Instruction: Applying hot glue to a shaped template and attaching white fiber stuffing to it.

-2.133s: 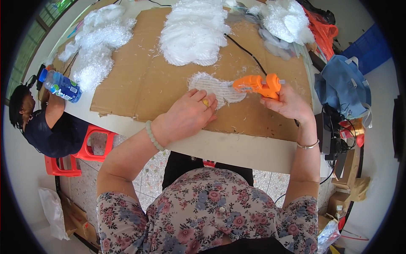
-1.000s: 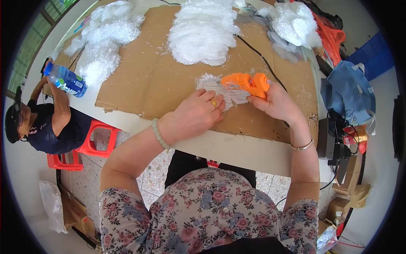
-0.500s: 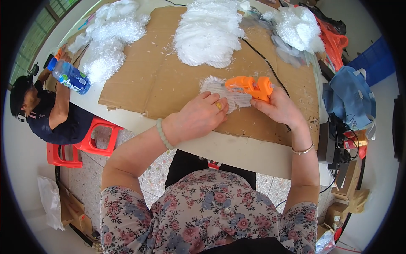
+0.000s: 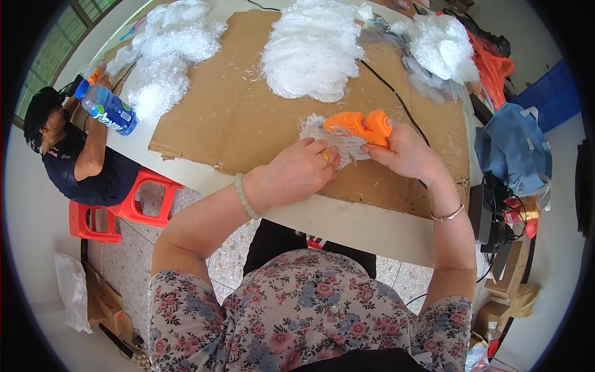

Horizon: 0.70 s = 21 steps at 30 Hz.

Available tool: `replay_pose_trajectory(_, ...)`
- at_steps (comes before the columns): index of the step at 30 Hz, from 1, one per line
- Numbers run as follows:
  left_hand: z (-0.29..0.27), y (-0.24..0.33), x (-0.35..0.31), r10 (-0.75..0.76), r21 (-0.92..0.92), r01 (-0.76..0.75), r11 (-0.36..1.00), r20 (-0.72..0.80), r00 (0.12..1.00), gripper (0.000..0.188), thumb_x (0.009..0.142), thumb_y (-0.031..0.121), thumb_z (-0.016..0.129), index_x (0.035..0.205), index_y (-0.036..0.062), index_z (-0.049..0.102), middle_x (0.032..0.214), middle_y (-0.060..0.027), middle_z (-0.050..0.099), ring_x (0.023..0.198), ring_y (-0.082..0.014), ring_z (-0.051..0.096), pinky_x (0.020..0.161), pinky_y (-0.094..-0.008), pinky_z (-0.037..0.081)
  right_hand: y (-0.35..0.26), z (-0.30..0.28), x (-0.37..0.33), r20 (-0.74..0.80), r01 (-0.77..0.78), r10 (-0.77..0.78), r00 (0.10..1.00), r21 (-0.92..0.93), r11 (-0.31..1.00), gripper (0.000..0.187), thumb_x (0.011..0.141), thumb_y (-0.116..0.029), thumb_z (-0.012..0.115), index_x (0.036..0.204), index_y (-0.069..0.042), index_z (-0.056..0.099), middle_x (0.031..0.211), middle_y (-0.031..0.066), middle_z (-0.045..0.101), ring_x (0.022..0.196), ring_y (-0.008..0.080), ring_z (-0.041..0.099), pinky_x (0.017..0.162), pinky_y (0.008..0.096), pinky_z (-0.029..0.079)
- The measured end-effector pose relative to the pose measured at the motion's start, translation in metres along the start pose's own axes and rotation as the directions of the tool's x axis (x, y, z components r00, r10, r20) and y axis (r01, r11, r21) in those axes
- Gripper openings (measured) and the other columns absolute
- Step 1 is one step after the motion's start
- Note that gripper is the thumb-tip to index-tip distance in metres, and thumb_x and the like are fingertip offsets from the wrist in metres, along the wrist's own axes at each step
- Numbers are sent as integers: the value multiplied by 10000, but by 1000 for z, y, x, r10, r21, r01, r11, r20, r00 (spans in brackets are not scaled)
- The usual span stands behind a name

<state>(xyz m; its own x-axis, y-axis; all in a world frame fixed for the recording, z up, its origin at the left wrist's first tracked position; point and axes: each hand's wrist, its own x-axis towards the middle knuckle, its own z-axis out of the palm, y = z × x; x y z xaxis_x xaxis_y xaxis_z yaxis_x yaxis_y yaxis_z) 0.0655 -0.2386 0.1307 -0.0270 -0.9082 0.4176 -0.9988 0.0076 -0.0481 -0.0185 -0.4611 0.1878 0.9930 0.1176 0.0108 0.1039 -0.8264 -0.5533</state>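
Observation:
An orange hot glue gun [image 4: 372, 128] is gripped in my right hand [image 4: 409, 153], its nozzle pointing left over a small white fringed piece [image 4: 353, 150]. That piece lies on a brown cardboard sheet [image 4: 217, 118] near the table's front edge. My left hand [image 4: 297, 172] is closed, fingers curled on the near left part of the piece; the fingertips are partly hidden. Beyond the glue gun sits a large stack of white fringed pieces [image 4: 313, 56].
White shredded fluff [image 4: 164, 74] piles up at the left, with another white heap [image 4: 437, 49] at the far right. A blue-labelled bottle [image 4: 108, 111] stands near a seated person [image 4: 80, 149]. A black cable [image 4: 396, 96] crosses the cardboard. A blue bag [image 4: 513, 149] is at the right.
The glue gun and my right hand have shifted slightly left over the white piece. My left hand stays on it with small finger movement. The view has shifted a little.

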Motion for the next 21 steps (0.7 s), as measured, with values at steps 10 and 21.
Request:
replay_pose_trajectory(10,-1,1,1,23,44,-22,999,-29,999,196,798,169,603,888,-1,641,885,-71,594,863,-204,555,736,-313,475,-5,-3,9,88,-80,76,993,48,996,247,836,-170,625,995,12,570,776,125,598,685,213,549,665,321,452)
replay_pose_trajectory(21,-1,1,0,31,66,-28,997,-55,998,210,797,164,594,893,-18,637,912,-98,620,861,-215,569,747,-313,483,-2,-11,-2,-38,-65,64,997,-26,998,307,805,-258,651,789,39,574,668,225,550,653,395,540,600,425,431)
